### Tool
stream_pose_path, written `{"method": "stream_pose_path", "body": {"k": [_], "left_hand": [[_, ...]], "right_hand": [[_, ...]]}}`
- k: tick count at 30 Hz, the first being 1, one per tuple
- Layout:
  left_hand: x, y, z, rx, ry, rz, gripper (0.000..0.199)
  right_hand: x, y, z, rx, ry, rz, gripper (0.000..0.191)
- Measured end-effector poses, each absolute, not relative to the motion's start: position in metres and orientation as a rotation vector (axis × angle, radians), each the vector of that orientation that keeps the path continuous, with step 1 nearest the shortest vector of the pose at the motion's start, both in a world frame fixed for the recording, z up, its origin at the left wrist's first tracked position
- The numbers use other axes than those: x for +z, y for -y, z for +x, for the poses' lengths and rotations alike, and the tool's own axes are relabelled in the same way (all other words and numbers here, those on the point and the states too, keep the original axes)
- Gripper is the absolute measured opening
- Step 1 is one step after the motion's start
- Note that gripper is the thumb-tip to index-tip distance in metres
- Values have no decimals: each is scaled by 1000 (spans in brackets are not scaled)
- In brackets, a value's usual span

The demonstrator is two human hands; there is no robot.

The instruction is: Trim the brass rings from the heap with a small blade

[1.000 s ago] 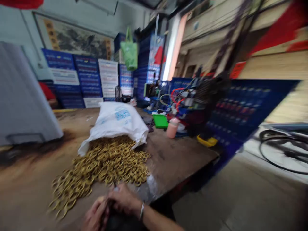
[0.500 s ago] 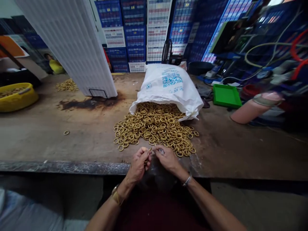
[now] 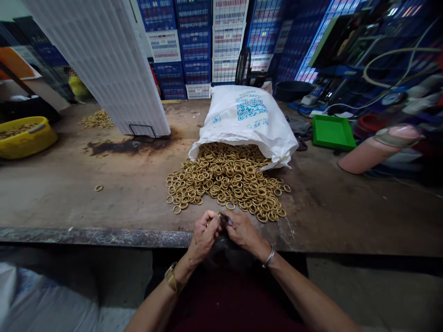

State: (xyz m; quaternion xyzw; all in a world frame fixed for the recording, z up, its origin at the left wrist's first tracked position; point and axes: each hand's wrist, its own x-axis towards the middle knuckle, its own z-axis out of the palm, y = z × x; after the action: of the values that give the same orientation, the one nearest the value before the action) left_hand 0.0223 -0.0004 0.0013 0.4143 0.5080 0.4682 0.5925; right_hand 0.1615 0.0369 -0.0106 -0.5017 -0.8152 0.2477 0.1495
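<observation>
My left hand (image 3: 205,234), with a watch at its wrist, is closed in a pinch on a brass ring (image 3: 219,216) just over the table's front edge. Opposite it, my right hand (image 3: 245,234) grips a small dark tool (image 3: 226,220) whose tip meets the ring or lies very close to it; its exact kind is hidden by the fingers. A pile of brass rings (image 3: 224,180) spreads just beyond both hands. It spills from the mouth of a white sack (image 3: 238,124) with blue print, which lies on its side.
On the wooden table (image 3: 131,193) are one loose ring (image 3: 98,188), a yellow basin (image 3: 26,140) of rings and a tall white corrugated panel (image 3: 114,69). To the right are a green tray (image 3: 332,131) and a pink bottle (image 3: 377,150). Stacked crates (image 3: 195,46) stand behind.
My right hand has come closer to my left, bringing the dark tool against or beside the ring. The camera view has shifted slightly.
</observation>
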Motion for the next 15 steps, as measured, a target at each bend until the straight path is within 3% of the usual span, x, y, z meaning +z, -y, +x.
{"method": "stream_pose_path", "body": {"k": [8, 15], "left_hand": [[14, 10, 25, 1070, -893, 576, 30], [0, -3, 12, 1043, -1016, 329, 35]], "right_hand": [[-10, -44, 169, 485, 2247, -1770, 18], [-7, -48, 156, 331, 2217, -1909, 18]]}}
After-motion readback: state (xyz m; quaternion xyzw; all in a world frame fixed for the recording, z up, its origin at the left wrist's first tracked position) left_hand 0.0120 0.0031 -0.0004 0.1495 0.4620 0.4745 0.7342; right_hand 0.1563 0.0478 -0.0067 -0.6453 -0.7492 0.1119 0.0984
